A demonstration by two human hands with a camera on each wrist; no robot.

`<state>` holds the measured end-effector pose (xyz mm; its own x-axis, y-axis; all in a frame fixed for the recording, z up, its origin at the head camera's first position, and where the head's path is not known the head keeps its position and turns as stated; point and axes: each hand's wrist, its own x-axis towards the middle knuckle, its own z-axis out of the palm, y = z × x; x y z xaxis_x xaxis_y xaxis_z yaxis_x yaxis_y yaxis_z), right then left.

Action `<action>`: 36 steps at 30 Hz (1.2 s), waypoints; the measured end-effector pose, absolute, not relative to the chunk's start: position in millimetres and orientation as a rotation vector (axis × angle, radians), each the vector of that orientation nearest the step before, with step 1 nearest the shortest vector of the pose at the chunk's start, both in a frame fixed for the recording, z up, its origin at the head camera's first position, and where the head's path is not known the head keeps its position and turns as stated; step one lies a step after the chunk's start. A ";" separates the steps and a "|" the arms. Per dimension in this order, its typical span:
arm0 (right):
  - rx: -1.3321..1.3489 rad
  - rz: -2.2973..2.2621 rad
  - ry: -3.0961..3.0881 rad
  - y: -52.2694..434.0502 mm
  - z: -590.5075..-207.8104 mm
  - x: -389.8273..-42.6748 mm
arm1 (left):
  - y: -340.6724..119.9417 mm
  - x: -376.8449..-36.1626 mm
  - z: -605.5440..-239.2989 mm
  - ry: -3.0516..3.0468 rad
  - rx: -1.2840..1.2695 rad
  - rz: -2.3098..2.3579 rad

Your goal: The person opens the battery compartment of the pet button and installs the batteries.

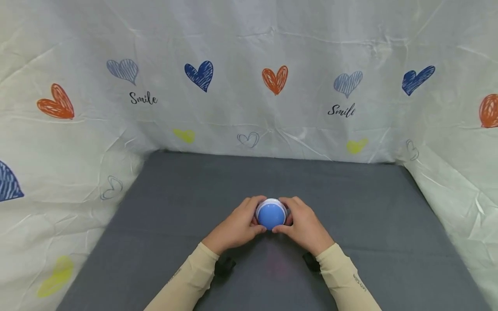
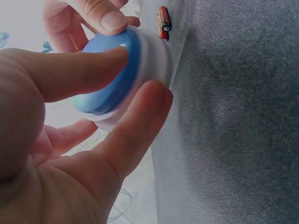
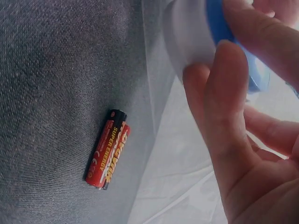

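Observation:
A round domed device [image 1: 271, 217], blue on its domed face and white around the body, is held up between both hands in front of the person. My left hand [image 1: 240, 221] grips it from the left, thumb on the blue dome and fingers along the white side, as the left wrist view shows. From the opposite side my right hand [image 1: 305, 222] pinches it between thumb and fingers. Red-and-black batteries [image 3: 107, 149] lie side by side on the cloth beyond the hands in the right wrist view; the left wrist view catches the same batteries [image 2: 163, 22] near its top.
A dark grey cloth [image 1: 186, 194] covers the table. White sheeting [image 1: 241, 34] printed with hearts and the word "Smile" stands behind the table and along both sides. Dark wrist-worn gear [image 1: 225, 265] shows below the left wrist.

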<state>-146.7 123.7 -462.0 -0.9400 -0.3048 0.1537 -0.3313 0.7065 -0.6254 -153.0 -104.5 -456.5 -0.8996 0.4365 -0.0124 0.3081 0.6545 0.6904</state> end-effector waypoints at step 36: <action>0.756 0.948 -2.990 122.2 -462.4 -141.2 | -109.8 -154.1 -460.6 2.697 0.795 0.880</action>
